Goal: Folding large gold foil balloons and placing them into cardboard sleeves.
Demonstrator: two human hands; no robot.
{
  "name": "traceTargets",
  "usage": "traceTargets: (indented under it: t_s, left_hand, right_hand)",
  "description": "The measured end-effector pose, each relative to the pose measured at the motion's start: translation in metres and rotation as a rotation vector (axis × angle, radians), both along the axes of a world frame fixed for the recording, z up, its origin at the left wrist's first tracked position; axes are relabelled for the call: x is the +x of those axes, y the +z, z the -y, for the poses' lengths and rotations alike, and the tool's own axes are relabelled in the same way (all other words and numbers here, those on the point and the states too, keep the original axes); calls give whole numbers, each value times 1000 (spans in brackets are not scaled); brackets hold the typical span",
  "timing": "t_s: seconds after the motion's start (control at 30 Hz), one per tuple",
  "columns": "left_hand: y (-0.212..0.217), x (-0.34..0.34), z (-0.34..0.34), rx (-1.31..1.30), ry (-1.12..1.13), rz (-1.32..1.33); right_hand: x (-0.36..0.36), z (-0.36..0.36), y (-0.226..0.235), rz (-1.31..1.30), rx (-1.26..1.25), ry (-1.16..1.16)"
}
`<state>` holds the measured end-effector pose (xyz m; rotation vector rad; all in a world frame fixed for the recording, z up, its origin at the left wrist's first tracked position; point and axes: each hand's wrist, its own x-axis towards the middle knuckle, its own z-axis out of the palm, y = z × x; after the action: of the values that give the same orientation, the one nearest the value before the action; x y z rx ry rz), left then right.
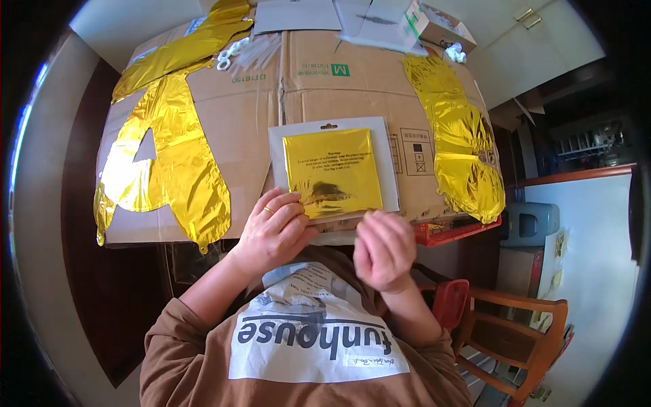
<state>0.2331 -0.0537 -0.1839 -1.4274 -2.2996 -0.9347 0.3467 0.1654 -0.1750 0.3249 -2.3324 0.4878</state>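
A clear plastic packet [333,169] with folded gold foil inside lies on a flattened cardboard box [271,108] in front of me. My left hand [274,229] grips the packet's near left corner, thumb on top. My right hand [384,247] hovers just past the packet's near right corner, fingers curled loosely and blurred, holding nothing that I can see. A flat gold foil balloon shaped like a letter [166,163] lies on the cardboard to the left. Another crumpled gold foil balloon [461,146] lies to the right.
At the far edge of the cardboard lie a grey card [296,15], a clear bag [383,24], a small box [441,24] and white straws [251,51]. A red crate [451,232] sticks out under the cardboard. A wooden chair [508,332] stands at my right.
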Motion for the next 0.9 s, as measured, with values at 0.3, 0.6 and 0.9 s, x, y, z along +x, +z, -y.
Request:
traceTargets:
  t_s: [0.3, 0.6, 0.9]
  left_hand:
    - [3, -14, -32, -206, -4, 1]
    - [-4, -18, -27, -322, -67, 78]
    - [-4, -22, -26, -259, -89, 123]
  right_hand:
    - [-12, -29, -1, 299, 151, -52]
    - [-160, -29, 75, 559, -435, 113]
    - [-398, 69, 44, 848, -80, -347]
